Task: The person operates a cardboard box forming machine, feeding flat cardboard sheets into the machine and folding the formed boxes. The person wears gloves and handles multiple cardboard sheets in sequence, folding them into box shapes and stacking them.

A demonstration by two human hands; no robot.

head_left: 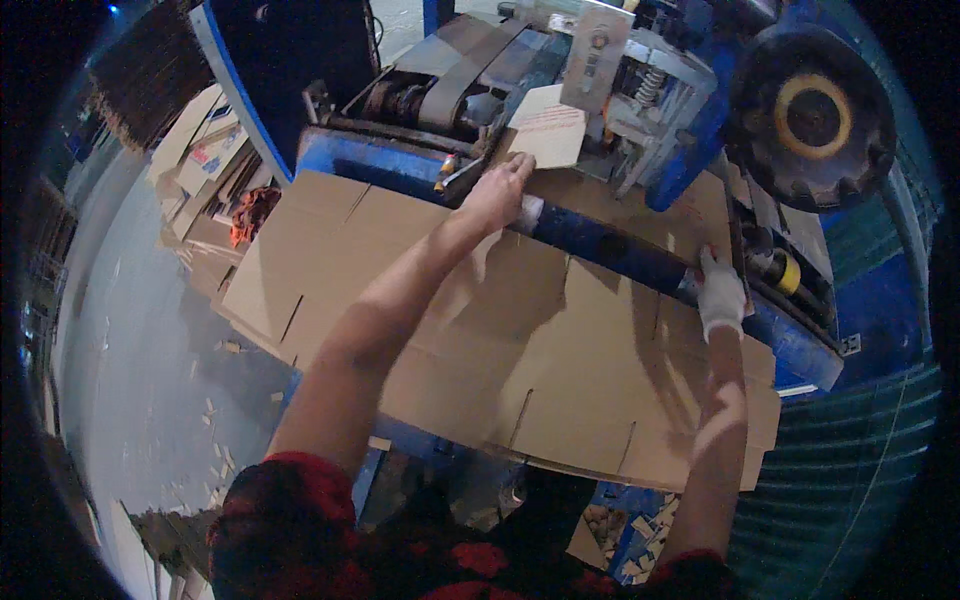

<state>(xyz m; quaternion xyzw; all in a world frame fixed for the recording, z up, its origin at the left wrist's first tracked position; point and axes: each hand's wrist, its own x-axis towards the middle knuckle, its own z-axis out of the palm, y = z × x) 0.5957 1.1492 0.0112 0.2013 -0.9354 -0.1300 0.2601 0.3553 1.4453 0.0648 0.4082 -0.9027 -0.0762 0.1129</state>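
Observation:
A brown cardboard sheet [655, 212] lies in the machine, under its metal head [600, 60]. My bare left hand [500, 195] is at the sheet's left end, fingers together and bent over its edge, close beside a pale cardboard flap [550, 128]. My right hand [722, 290], in a white glove, grips the sheet's right end, with the thumb on top. Below both forearms, a stack of flat slotted cardboard blanks [480, 340] spreads along the machine's blue front edge. What lies under my left fingers is partly hidden.
A large dark wheel [810, 115] stands at the right of the machine. Belts and rollers [440, 100] sit at its back left. Stacked cardboard [205, 165] with an orange cloth [254, 213] is at the left. Scraps [218, 440] litter the floor.

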